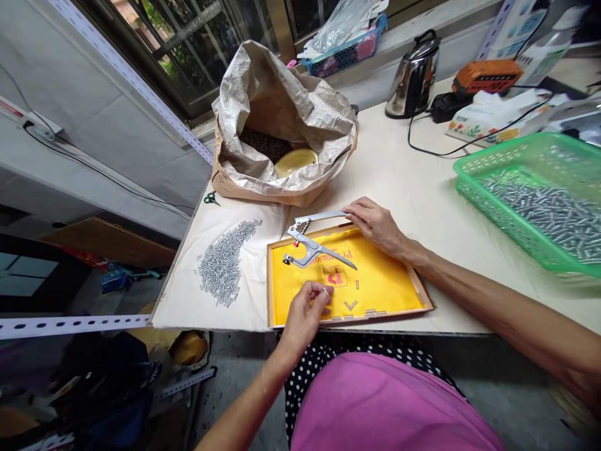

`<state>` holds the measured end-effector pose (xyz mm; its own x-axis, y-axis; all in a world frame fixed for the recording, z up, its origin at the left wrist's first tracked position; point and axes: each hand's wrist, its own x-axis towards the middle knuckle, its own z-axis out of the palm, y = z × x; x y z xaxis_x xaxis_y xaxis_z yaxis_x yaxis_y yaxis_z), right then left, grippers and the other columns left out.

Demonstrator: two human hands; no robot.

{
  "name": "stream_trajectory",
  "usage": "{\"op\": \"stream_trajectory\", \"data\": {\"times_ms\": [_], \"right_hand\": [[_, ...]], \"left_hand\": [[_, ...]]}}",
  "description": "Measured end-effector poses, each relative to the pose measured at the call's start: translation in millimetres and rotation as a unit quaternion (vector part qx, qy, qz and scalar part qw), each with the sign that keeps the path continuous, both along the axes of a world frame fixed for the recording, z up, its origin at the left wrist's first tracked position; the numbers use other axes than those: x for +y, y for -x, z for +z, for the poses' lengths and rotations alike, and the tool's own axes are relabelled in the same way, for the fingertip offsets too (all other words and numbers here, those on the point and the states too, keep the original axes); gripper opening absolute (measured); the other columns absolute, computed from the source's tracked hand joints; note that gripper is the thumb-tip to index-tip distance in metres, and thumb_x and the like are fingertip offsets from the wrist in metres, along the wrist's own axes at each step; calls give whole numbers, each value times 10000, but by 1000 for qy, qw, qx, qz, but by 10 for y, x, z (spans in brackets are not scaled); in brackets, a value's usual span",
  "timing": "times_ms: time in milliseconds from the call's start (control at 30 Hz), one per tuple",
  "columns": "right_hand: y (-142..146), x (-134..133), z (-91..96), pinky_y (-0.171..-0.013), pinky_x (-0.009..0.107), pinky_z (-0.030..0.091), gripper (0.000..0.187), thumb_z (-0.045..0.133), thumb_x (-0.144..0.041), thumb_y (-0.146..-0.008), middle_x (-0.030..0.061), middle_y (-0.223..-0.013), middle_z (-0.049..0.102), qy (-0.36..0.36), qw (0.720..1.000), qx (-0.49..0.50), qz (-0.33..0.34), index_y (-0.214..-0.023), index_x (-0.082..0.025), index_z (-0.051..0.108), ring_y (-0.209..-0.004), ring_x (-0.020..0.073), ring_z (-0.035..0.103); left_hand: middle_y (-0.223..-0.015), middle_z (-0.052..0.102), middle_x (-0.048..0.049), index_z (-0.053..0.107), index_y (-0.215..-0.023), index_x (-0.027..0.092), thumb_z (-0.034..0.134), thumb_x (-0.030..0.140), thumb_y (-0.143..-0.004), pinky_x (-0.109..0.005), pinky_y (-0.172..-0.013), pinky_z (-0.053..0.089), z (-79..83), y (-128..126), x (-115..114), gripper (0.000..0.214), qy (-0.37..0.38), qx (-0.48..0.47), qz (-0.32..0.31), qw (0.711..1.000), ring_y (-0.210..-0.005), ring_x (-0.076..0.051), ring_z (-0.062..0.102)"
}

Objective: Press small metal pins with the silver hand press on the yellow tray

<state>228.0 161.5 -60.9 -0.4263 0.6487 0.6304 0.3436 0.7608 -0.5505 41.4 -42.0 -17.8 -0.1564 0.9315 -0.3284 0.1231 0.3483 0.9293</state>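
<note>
My right hand (373,224) grips the upper handle of silver snap-fastener pliers (312,247). The pliers' jaws are apart and point left, over a shallow tray with a yellow lining (385,275). Below the jaws, my left hand (307,307) is closed in a pinch, with a small, pale metal piece just showing at the fingertips. A few short silvery metal pieces (350,305) lie on the yellow lining near it, and more line the tray's front edge. To the left of the tray, a heap of similar small metal pieces (223,263) rests on the pale tabletop.
A large woven sack (286,181) stands behind the tray, with dark small pieces and a yellow dish (297,161) inside. At right is a green basket (526,235) of metal pieces. Small scissors (211,198) lie left; a kettle (413,78) and a cord (451,153) are at back right.
</note>
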Motion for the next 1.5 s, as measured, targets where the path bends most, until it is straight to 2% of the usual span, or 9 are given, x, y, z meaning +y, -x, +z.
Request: {"op": "stream_trajectory", "data": {"times_ms": [67,200,333,467,767,1067,1367,1433,1500], "right_hand": [[5,7,9,-820,341,510,286,405,-307,-1025,86,-995,640,2,1000,-17,14,-1098,-212,665,-930,208,613],[49,-46,-45,-776,332,505,326,363,-302,-1041,89,-979,628,-1,995,-79,65,-1070,-196,670,-879,200,603],[149,-153,-97,-756,330,478,341,339,-261,-1045,105,-954,613,-22,987,-124,96,-1052,-154,664,-868,210,568],[198,-210,-36,-733,309,444,311,354,-216,-1037,96,-929,594,-29,982,-162,95,-1048,-144,656,-831,197,536],[207,-201,30,-753,301,421,319,342,-182,-1036,98,-952,591,-9,975,-197,100,-1045,-134,657,-849,189,524],[223,-238,-43,-751,316,369,279,412,-191,-1025,91,-982,652,-12,958,-279,64,-1089,-159,681,-868,199,544],[266,-283,-57,-807,360,374,258,448,-233,-1008,97,-1009,680,22,935,-350,50,-1043,-182,699,-966,246,563],[216,-337,-64,-851,370,407,294,461,-301,-1005,130,-1098,669,38,938,-339,63,-1160,-151,660,-1010,257,565],[165,-419,-78,-935,416,419,523,524,-473,-965,180,-1231,628,48,940,-331,71,-1338,-107,555,-1099,296,555]], "left_hand": [[-977,694,-83,672,-896,176,637,468,-871,-292,-802,522,151,-26,-6,295,-67,95,-20,993,-936,-190,644],[-908,700,-68,723,-848,165,674,428,-818,-289,-789,496,356,320,129,269,-109,230,65,965,-863,-186,647],[-821,738,-74,742,-783,142,727,469,-709,-289,-735,502,154,690,282,335,-17,205,45,977,-802,-206,671],[-771,746,-83,753,-749,140,711,492,-694,-260,-631,480,-143,809,280,359,29,228,20,973,-738,-201,667],[-735,740,-66,731,-739,130,714,438,-720,-218,-553,433,-291,854,328,309,85,239,-6,967,-692,-181,662],[-534,659,-5,631,-756,136,719,237,-833,-202,-523,513,6,681,436,154,270,122,-5,955,-490,-114,637],[-528,668,-5,652,-736,123,763,219,-816,-170,-506,521,42,682,499,167,322,119,-24,939,-489,-100,649],[-509,658,0,646,-718,124,770,228,-811,-160,-492,512,37,687,506,187,323,121,-30,938,-465,-92,633],[-497,652,4,637,-702,124,782,243,-799,-155,-476,504,35,690,512,211,325,120,-35,938,-439,-85,615]]}}
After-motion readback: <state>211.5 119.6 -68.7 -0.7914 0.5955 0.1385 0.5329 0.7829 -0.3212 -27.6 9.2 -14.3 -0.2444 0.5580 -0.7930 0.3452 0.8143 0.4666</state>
